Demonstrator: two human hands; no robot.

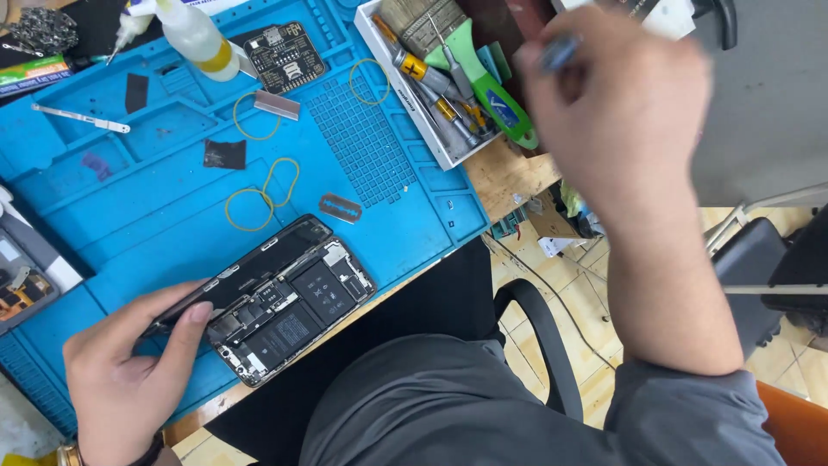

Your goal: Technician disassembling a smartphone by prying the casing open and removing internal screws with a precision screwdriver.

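The left hand (121,380) is pinching the lifted screen (237,272) of the opened smartphone (289,315) on the blue repair mat (129,207), best held steady, while the blurred right hand (621,103), beyond the mat's right edge, is gripping a thin tool (559,52).

A phone repair workshop. A blue repair mat (155,216) covers the worktop (509,173), beside a tray of screwdrivers (431,86). An opened phone (285,311) lies there.
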